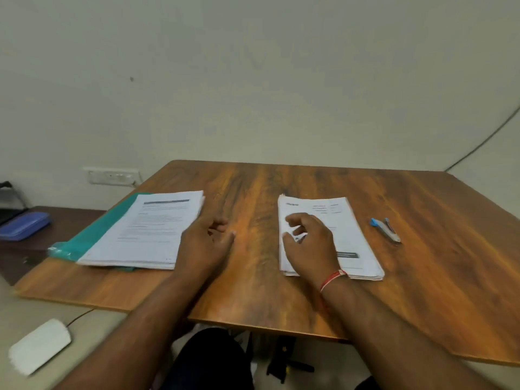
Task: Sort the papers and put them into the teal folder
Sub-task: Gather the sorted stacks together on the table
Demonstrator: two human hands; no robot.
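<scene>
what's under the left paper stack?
The teal folder lies under the left paper stack, showing past its left and near edges. The rest of the folder is covered by the papers.

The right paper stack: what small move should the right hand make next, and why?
Probably pinch the top sheet of the right paper stack at its left edge. The right hand is over that stack with loosely curled fingers and seems to hold nothing. The left paper stack already lies on the teal folder, so these sheets likely wait to be sorted.
</scene>
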